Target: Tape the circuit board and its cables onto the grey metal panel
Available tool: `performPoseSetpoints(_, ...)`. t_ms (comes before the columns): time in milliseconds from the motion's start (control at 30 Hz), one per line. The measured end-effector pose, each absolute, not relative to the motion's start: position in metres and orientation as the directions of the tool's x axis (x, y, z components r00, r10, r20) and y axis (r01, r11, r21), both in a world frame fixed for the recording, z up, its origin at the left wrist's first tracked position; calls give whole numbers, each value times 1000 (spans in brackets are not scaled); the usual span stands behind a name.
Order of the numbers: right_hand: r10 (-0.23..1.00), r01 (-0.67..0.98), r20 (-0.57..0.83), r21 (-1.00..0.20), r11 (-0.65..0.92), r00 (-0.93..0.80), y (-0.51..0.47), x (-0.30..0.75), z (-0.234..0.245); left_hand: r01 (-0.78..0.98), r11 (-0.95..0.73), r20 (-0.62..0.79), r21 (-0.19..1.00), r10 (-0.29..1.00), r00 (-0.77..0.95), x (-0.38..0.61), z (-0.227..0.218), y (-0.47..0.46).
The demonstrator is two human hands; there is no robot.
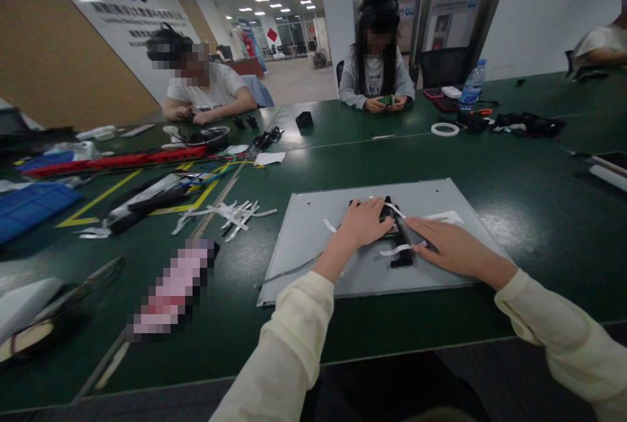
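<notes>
A light grey board [304, 239] lies flat on the table in front of me. On it sits a black frame-like device [402, 257] with short white tape strips [394, 251] about it. My left hand [360, 226] curves over the device's left side, its fingers and thumb closed on it and hiding much of it. From the right, my right hand [453, 245] grips a dark grey flat piece [413, 234] between straight fingers and thumb, against the device. A white strip curves between the two hands. A thin cable [289, 270] runs leftward across the board.
Left of the board lie a pile of white strips [240, 216], a pixelated pink phone-like item [174, 291] and a blue tray [36, 206]. A tape roll [445, 129] and a water bottle [473, 85] stand farther right. Two people sit across the green table [343, 154].
</notes>
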State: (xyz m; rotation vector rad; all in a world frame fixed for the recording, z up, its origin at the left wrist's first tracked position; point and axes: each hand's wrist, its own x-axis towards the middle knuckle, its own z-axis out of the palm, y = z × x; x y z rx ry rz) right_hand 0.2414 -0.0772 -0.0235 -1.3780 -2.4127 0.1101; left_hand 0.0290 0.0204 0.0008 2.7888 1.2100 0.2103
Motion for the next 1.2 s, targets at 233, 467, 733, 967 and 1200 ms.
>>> performPoseSetpoints(233, 858, 847, 268, -197, 494, -438, -74, 242, -22, 735, -660, -5, 156, 744, 669, 30, 4, 19)
performPoseSetpoints(467, 853, 859, 348, -199, 473, -389, -76, 246, -20, 722, -647, 61, 246, 753, 655, 19, 20, 16)
performPoseSetpoints(733, 813, 844, 461, -216, 492, -356, -77, 243, -18, 784, -498, 307, 371, 862, 403, -64, 37, 35)
performPoseSetpoints(967, 653, 674, 496, -170, 719, -572, -89, 202, 5, 836, -372, 267, 404, 922, 281, -94, 1, 27)
performPoseSetpoints(1200, 486, 497, 441, -99, 862, -755, -92, 138, 17, 804, -399, 226, 441, 916, 330, -86, 3, 25)
